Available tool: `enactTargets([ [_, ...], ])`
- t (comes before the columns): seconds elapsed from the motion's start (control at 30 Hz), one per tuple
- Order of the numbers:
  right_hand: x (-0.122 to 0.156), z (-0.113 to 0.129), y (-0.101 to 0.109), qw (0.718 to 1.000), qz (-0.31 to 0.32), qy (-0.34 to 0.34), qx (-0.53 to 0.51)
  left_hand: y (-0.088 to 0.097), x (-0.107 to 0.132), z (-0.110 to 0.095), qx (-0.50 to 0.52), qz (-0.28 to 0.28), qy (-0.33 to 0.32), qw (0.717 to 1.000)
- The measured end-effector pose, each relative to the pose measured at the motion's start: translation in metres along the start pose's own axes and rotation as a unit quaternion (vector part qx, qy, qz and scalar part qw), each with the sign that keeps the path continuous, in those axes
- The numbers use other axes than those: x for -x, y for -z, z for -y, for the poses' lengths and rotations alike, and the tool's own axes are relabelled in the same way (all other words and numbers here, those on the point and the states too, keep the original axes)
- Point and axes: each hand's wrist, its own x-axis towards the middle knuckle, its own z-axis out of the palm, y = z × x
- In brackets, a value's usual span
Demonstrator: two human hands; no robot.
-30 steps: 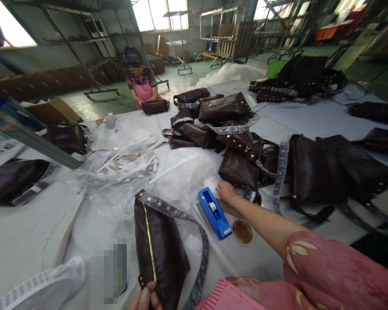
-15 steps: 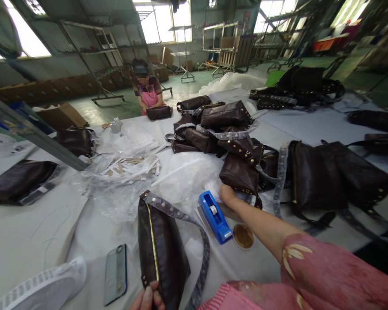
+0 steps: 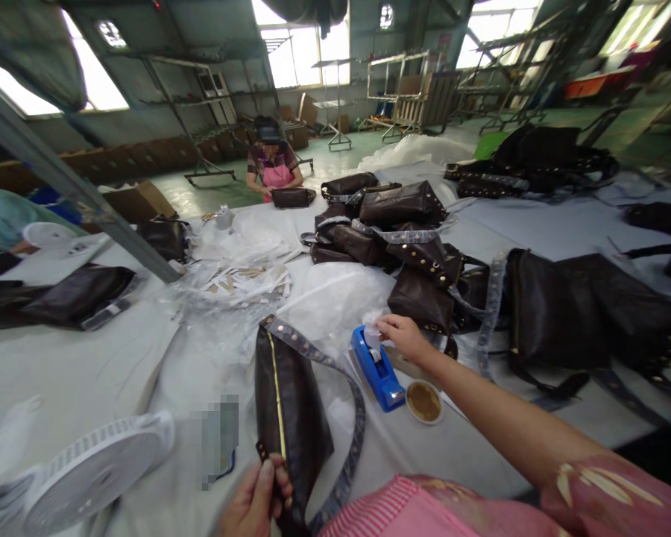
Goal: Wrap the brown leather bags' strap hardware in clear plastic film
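A dark brown leather handbag [image 3: 296, 406] with a yellow-gold zip lies in front of me, its strap [image 3: 353, 388] wrapped in studded-looking clear plastic film. At the bag's near end, my left hand [image 3: 257, 492] pinches a small dark leather tab [image 3: 262, 450] between thumb and fingers. Farther off, my right hand [image 3: 407, 337] reaches over the far end of a blue tape dispenser [image 3: 377, 373]. Its fingertips are pinched on a small whitish piece of film [image 3: 372, 333]. A round brown-topped dish [image 3: 423, 401] sits beside the dispenser.
A white fan [image 3: 98, 470] and a pixelated phone [image 3: 221, 440] lie to the left. More brown bags [image 3: 402, 205] are piled ahead and to the right. Plastic wrap holds paper strips [image 3: 246, 282]. A metal post [image 3: 106, 209] slants on the left; a co-worker [image 3: 273, 168] sits across the table.
My right hand has come up from behind the dispenser into view with whitish film at its fingertips. My left hand now raises the leather tab off the bag. The camera view has shifted.
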Motion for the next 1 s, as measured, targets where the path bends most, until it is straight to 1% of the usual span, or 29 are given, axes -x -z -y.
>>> enactTargets([
  [0.03, 0.013, 0.015, -0.008, 0.995, 0.043, 0.013, -0.086, 0.001, 0.003, -0.002, -0.005, 0.016, -0.009, 1.000],
  [0.07, 0.026, 0.029, -0.019, 0.980, 0.094, 0.024, -0.175, 0.001, 0.006, -0.005, -0.014, 0.042, -0.012, 0.999],
  [0.1, 0.041, 0.044, -0.030, 0.955, 0.149, 0.031, -0.253, 0.001, 0.010, -0.008, -0.028, 0.073, -0.016, 0.997],
  [0.13, 0.055, 0.057, -0.043, 0.928, 0.203, 0.035, -0.310, 0.001, 0.012, -0.011, -0.036, 0.101, -0.027, 0.994],
  [0.17, 0.069, 0.069, -0.055, 0.906, 0.251, 0.038, -0.338, 0.001, 0.014, -0.013, -0.037, 0.128, -0.042, 0.990],
  [0.23, 0.093, 0.086, -0.078, 0.875, 0.327, 0.040, -0.355, 0.001, 0.016, -0.015, -0.045, 0.170, -0.064, 0.982],
  [0.3, 0.109, 0.094, -0.096, 0.856, 0.376, 0.037, -0.352, 0.002, 0.016, -0.014, -0.058, 0.192, -0.080, 0.977],
  [0.33, 0.114, 0.095, -0.102, 0.852, 0.390, 0.034, -0.346, 0.003, 0.016, -0.012, -0.062, 0.189, -0.084, 0.976],
  [0.4, 0.118, 0.095, -0.108, 0.854, 0.405, 0.026, -0.326, 0.005, 0.017, -0.008, -0.074, 0.168, -0.092, 0.979],
  [0.5, 0.121, 0.093, -0.105, 0.859, 0.410, 0.011, -0.306, 0.007, 0.018, -0.003, -0.099, 0.144, -0.104, 0.979],
  [0.63, 0.131, 0.093, -0.106, 0.847, 0.436, 0.023, -0.303, 0.008, 0.019, 0.000, -0.094, 0.099, -0.109, 0.985],
  [0.7, 0.137, 0.092, -0.112, 0.862, 0.435, 0.047, -0.256, 0.008, 0.019, 0.001, -0.083, 0.086, -0.106, 0.987],
  [0.8, 0.139, 0.091, -0.121, 0.895, 0.397, 0.065, -0.191, 0.008, 0.020, 0.002, -0.067, 0.087, -0.095, 0.989],
  [0.83, 0.138, 0.091, -0.122, 0.902, 0.383, 0.055, -0.192, 0.008, 0.020, 0.003, -0.063, 0.087, -0.092, 0.990],
  [0.9, 0.132, 0.094, -0.121, 0.905, 0.357, 0.008, -0.233, 0.008, 0.021, 0.004, -0.059, 0.088, -0.089, 0.990],
  [0.93, 0.128, 0.096, -0.120, 0.901, 0.341, -0.025, -0.266, 0.008, 0.022, 0.004, -0.061, 0.091, -0.089, 0.990],
  [1.0, 0.122, 0.101, -0.120, 0.884, 0.310, -0.096, -0.336, 0.006, 0.025, 0.003, -0.071, 0.101, -0.087, 0.989],
])
